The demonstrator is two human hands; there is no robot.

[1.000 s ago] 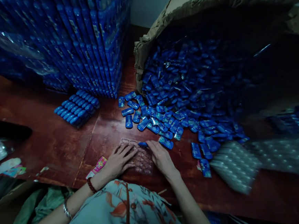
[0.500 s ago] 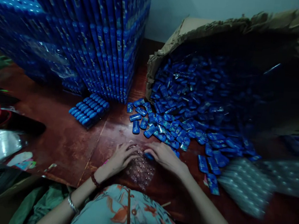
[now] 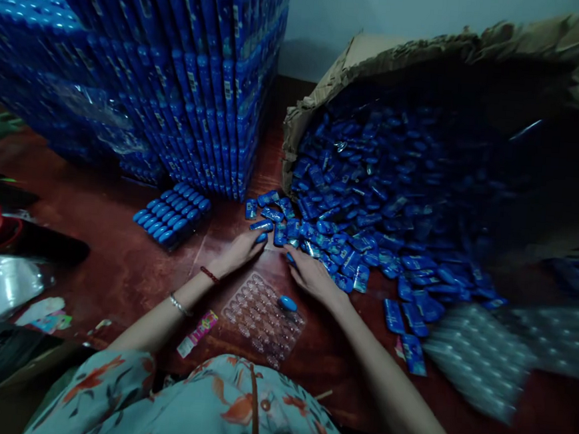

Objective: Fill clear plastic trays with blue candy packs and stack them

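Head view shows both hands at twelve o'clock of the tray, left hand pinching a packet, right hand with fingers spread on the pile, one packet already seated, seemingly to fill pockets.

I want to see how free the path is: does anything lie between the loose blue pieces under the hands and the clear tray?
Nothing visible does. Bare table separates the blue pieces from the clear tray, which holds one blue piece; the left hand and right hand rest at the pile's edge.
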